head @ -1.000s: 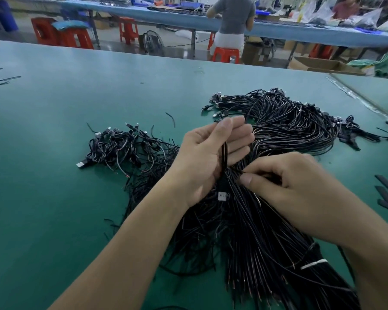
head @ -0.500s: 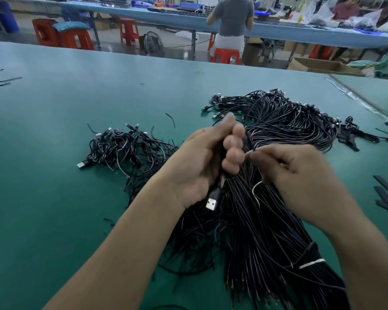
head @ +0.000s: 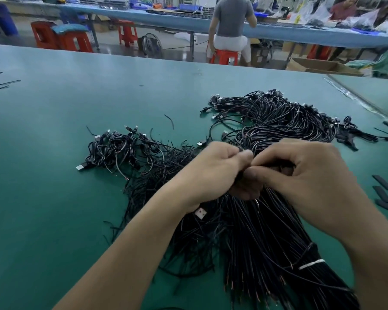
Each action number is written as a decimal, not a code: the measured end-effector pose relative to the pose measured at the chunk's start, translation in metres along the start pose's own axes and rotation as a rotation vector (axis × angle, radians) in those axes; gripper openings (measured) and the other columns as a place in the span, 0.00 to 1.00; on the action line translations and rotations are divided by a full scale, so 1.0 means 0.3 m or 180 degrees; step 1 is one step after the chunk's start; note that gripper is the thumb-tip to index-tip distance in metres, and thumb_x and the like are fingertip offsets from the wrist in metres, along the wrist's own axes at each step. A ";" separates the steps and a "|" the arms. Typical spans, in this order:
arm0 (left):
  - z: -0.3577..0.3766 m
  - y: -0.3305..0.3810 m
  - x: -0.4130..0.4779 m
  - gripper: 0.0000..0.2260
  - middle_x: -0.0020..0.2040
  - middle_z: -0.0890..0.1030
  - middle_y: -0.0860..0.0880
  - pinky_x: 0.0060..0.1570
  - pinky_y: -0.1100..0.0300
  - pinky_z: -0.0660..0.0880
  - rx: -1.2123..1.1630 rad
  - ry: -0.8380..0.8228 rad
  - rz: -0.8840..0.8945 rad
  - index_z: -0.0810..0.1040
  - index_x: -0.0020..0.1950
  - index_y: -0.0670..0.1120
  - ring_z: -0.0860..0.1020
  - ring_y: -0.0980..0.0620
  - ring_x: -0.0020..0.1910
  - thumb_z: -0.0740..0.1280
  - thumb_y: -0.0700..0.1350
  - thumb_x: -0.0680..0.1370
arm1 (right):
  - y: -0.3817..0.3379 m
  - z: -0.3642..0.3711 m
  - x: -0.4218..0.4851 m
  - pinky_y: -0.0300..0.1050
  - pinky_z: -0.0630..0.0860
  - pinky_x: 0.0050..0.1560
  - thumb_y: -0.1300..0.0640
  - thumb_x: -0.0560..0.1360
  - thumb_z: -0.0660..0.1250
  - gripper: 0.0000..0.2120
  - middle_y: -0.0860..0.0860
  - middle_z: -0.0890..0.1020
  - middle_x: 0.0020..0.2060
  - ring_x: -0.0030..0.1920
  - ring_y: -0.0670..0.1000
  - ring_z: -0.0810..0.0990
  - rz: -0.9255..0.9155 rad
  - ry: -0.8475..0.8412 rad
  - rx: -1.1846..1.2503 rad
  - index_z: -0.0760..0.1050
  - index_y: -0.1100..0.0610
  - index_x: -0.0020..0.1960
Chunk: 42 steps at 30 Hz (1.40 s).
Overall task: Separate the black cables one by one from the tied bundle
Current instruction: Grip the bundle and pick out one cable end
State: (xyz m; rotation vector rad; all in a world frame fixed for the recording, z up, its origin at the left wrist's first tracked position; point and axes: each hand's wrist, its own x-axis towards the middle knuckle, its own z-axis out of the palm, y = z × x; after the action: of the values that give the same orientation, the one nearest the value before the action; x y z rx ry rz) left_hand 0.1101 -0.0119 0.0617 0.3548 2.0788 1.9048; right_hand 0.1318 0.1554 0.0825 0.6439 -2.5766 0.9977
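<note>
A thick bundle of black cables (head: 262,249) lies on the green table (head: 54,198), held by a white tie (head: 311,264) at the lower right; its plug ends fan out at the back right. My left hand (head: 213,173) grips black cable, fingers curled; a silver USB plug (head: 200,213) shows below its wrist. My right hand (head: 307,182) pinches black cable right beside the left hand's fingertips. The two hands touch above the bundle. A smaller heap of separated cables (head: 121,151) lies to the left.
Flat black strips (head: 382,193) lie at the right edge. Stray wire bits (head: 0,83) sit at the far left. Behind the table are red stools (head: 61,36), a fan, a cardboard box (head: 318,66) and a seated person (head: 231,30) at another bench.
Both hands have closed together. My left hand's fingers went from spread to curled on the cable. My right hand moved up and left to meet it. The USB plug dropped lower under my left wrist.
</note>
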 end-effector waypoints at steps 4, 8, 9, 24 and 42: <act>-0.015 0.009 -0.012 0.20 0.23 0.69 0.54 0.21 0.67 0.64 -0.0142 -0.0279 -0.0281 0.75 0.36 0.46 0.68 0.57 0.21 0.58 0.48 0.85 | 0.015 0.003 0.006 0.47 0.80 0.43 0.47 0.68 0.75 0.04 0.42 0.85 0.34 0.37 0.46 0.84 0.0094 0.0301 0.0536 0.84 0.46 0.40; -0.046 0.012 -0.022 0.23 0.23 0.62 0.57 0.19 0.68 0.58 -0.0832 -0.0831 -0.0368 0.69 0.29 0.52 0.61 0.60 0.19 0.58 0.54 0.84 | 0.019 0.031 0.017 0.48 0.80 0.44 0.50 0.67 0.72 0.06 0.54 0.86 0.39 0.40 0.48 0.82 0.0330 -0.0024 0.1774 0.81 0.53 0.40; -0.050 0.012 -0.026 0.23 0.23 0.62 0.57 0.19 0.69 0.58 -0.0969 -0.0950 -0.0378 0.69 0.29 0.52 0.61 0.60 0.19 0.58 0.55 0.83 | 0.019 0.032 0.017 0.48 0.81 0.44 0.52 0.67 0.72 0.05 0.55 0.85 0.39 0.40 0.49 0.82 0.0381 -0.0129 0.2046 0.80 0.53 0.40; -0.002 -0.015 0.005 0.22 0.30 0.78 0.48 0.30 0.63 0.75 -0.0157 0.0061 -0.0185 0.76 0.29 0.49 0.77 0.51 0.30 0.60 0.49 0.83 | 0.027 0.049 0.008 0.51 0.80 0.41 0.52 0.68 0.74 0.07 0.44 0.85 0.36 0.37 0.46 0.84 0.0314 0.0046 0.0843 0.80 0.46 0.45; 0.001 -0.043 0.014 0.28 0.21 0.67 0.54 0.19 0.68 0.59 0.0137 0.0294 0.0140 0.72 0.30 0.47 0.62 0.57 0.18 0.55 0.64 0.81 | 0.028 0.098 0.017 0.42 0.82 0.46 0.61 0.71 0.77 0.10 0.42 0.86 0.40 0.41 0.43 0.85 0.0509 0.0842 0.1138 0.82 0.47 0.46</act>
State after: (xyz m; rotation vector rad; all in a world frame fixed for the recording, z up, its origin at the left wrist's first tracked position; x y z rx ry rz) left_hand 0.1065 -0.0111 0.0488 0.3306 2.1913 1.9385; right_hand 0.1199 0.1390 0.0590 0.3590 -2.2645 1.5065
